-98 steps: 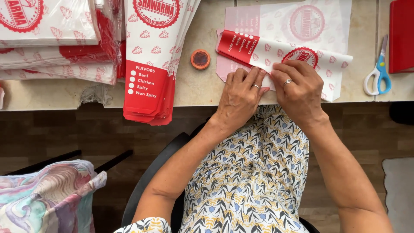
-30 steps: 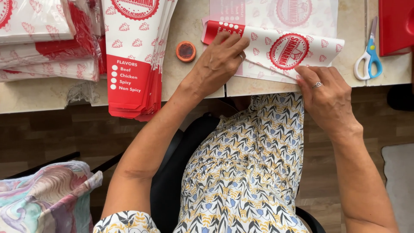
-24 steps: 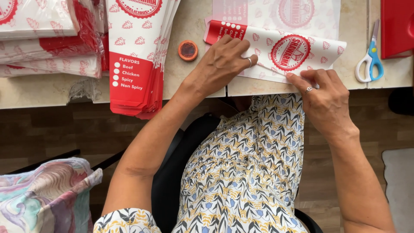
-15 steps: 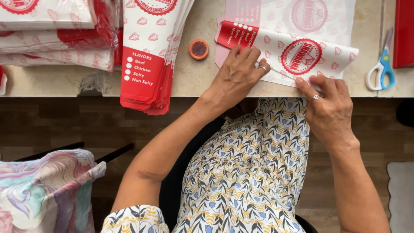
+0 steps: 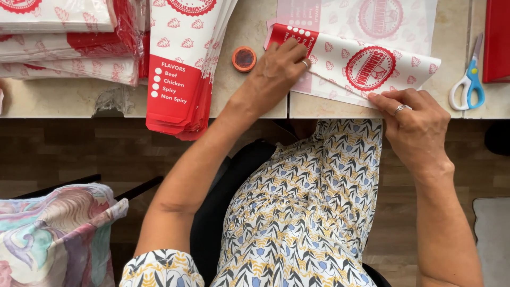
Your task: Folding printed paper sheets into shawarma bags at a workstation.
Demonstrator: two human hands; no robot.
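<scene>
— Item one, your garment?
— Short-sleeved top, white ground, leaf-and-tulip print in yellow, grey-blue and black.
— Your hands?
— Bare. Left hand (image 5: 279, 66): one ring. Right hand (image 5: 414, 125): one silver ring.
— Arms?
— Uncovered below the sleeves.

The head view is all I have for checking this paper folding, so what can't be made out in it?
- Paper sleeve: its near-left part lies under the left hand.
- Right hand: its fingertips cover the sleeve's near edge, so the grip there is unclear.
- Stacks of sleeves: cut off by the top edge.
- Red thing beyond the scissors: cut off by the right edge.
</scene>
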